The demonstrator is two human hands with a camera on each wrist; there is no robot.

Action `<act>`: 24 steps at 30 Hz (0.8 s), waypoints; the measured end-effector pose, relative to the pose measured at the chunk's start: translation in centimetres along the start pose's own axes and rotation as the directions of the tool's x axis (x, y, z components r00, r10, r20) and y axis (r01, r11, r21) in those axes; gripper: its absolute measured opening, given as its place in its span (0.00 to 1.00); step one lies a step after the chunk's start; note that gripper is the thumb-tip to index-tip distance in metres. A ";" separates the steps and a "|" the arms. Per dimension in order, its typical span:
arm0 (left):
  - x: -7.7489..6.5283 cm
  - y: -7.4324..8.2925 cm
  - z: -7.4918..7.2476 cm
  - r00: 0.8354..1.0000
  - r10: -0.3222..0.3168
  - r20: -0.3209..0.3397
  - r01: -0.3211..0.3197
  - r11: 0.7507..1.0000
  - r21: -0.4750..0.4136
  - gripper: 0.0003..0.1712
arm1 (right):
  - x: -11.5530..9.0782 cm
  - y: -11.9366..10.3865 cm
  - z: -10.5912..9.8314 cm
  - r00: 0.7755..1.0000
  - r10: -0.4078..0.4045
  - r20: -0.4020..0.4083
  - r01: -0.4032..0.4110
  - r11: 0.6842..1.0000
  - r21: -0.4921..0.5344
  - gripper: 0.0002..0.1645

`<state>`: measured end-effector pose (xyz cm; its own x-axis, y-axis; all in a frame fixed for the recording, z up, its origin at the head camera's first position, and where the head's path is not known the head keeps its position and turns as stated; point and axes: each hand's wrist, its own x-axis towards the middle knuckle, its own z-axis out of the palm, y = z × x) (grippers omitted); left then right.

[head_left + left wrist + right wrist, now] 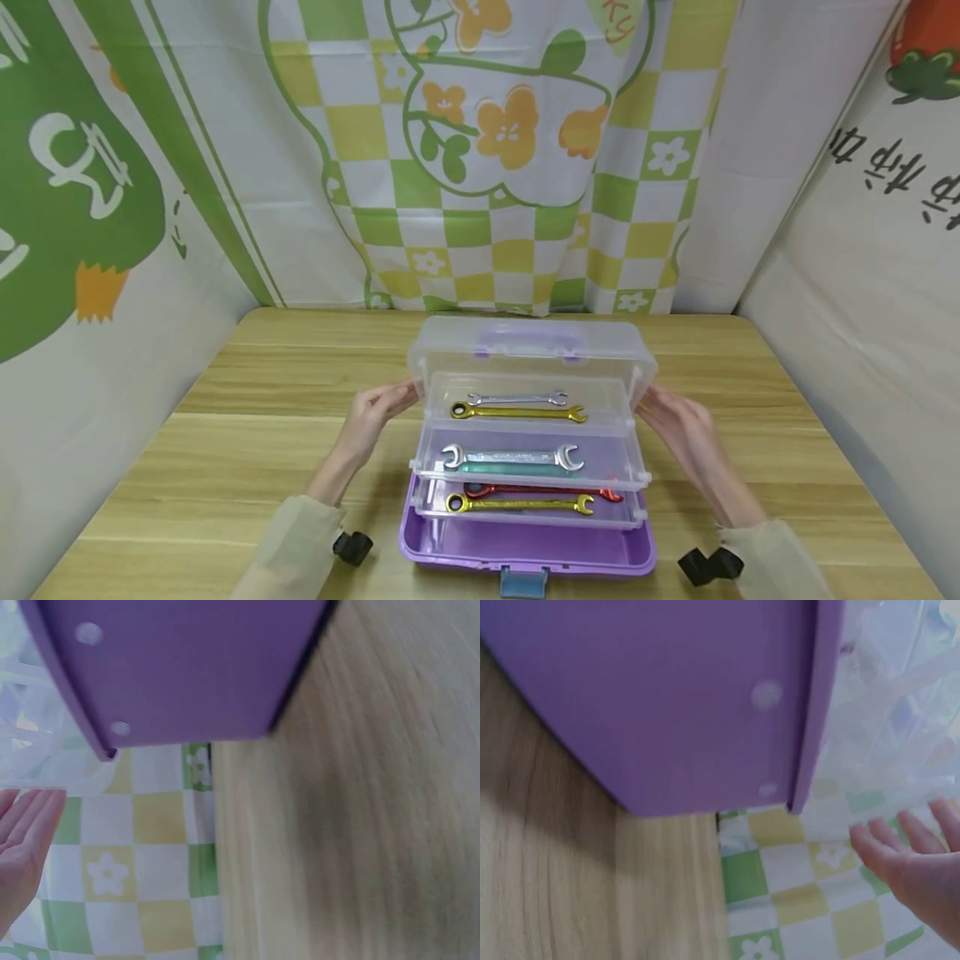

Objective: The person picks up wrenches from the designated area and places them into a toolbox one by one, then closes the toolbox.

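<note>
A purple toolbox (626,554) stands unfolded on the table, its clear lid (442,340) raised at the back and its clear trays fanned out in steps. The top tray holds a small silver wrench (517,399) and a gold wrench (521,412). On the middle tray lie a silver wrench (513,457) and a green one (517,470). Below are a red wrench (547,492) and another gold wrench (517,505). My left hand (369,423) and right hand (688,429) are at the lid's two sides, fingers extended against or close to it; exact contact is unclear.
The wooden table (225,467) extends on both sides of the toolbox. Patterned cloth (495,242) hangs behind its back edge, with more cloth at left and right. A blue latch (523,582) sticks out at the box's front.
</note>
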<state>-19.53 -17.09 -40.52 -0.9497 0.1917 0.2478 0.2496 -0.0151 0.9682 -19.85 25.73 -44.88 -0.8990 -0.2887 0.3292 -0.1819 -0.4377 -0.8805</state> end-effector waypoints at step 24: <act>-4.1 3.1 0.7 0.996 -0.073 -0.049 0.082 0.976 0.202 0.19 | -4.5 -6.7 9.1 0.940 0.181 -0.288 -0.285 0.881 -0.378 0.25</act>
<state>-14.72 -17.27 -38.56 -0.9736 0.1437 0.1773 0.2039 0.1990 0.9585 -10.96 22.22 -37.40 -0.9931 -0.1052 0.0523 -0.0545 0.0181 -0.9984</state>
